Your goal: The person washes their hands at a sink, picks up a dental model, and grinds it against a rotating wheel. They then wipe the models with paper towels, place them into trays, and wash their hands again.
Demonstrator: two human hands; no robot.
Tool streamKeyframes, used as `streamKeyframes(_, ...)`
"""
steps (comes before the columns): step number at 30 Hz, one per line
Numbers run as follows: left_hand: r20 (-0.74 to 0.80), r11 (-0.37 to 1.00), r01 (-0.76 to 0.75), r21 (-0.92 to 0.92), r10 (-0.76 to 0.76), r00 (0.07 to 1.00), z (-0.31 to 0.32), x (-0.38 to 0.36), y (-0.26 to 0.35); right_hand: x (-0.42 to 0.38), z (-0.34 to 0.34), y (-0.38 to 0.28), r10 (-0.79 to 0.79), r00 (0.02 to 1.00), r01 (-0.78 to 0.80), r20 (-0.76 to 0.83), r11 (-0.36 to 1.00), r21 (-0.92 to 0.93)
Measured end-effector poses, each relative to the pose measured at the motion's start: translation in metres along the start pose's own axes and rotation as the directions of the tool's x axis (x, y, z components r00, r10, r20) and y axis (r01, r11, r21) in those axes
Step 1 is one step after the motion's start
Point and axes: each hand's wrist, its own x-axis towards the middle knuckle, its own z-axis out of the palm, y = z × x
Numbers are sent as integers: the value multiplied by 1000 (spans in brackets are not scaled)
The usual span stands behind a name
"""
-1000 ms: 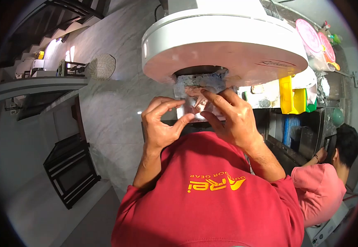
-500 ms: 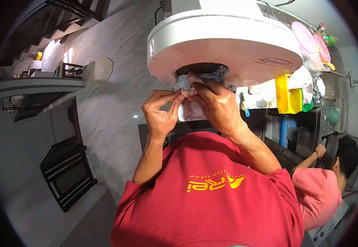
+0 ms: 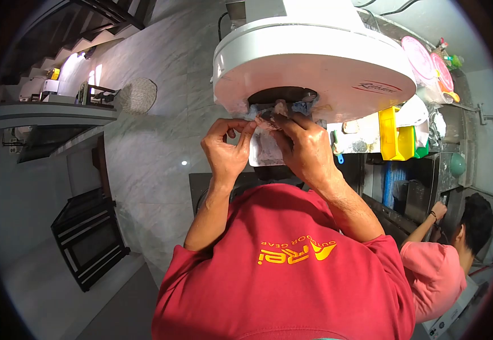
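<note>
My left hand [image 3: 227,148] is raised just below a white machine [image 3: 314,73] with a dark round opening. Its thumb and index finger pinch the edge of a small pinkish piece [image 3: 266,123]. The fingers of my right hand [image 3: 311,148] are bent around the other side of this piece, near the opening's lower rim. Bluish and pinkish material [image 3: 301,107] sits in the opening, partly behind my fingers. Under my hands lies a whitish tray [image 3: 266,152]. The exact shape of the held piece is too small to tell.
A yellow bin [image 3: 390,134] stands on the right beside a green one [image 3: 422,152], with a blue-handled tool [image 3: 340,158] nearby. At the lower right another person in a pink shirt [image 3: 436,277] reaches toward a dark counter. A woven round stool [image 3: 138,95] is at the left.
The view has shifted slightly, so the machine appears a little farther right. My hands have parted slightly, and my left thumb and finger have moved away from the bluish material.
</note>
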Motion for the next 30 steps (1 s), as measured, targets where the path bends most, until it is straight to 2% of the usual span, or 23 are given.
streamKeyframes(7,-3,996,5,-85,-6,1000,-4,-3,-3,2,12,0,-54,988,31,-145,987,-157)
streamKeyframes(10,34,991,84,-109,-81,996,-16,-7,-6,2,18,3,-47,991,23,-127,984,-177)
streamKeyframes(16,47,982,139,-126,-134,990,-24,-9,-17,3,22,5,-57,987,32,-150,986,-165)
streamKeyframes(19,54,979,149,-138,-143,988,-26,-9,-19,4,23,3,-79,979,46,-186,984,-175)
streamKeyframes(30,98,972,181,-148,-168,981,-29,-10,-20,3,26,-5,6,981,-52,-191,970,-236)
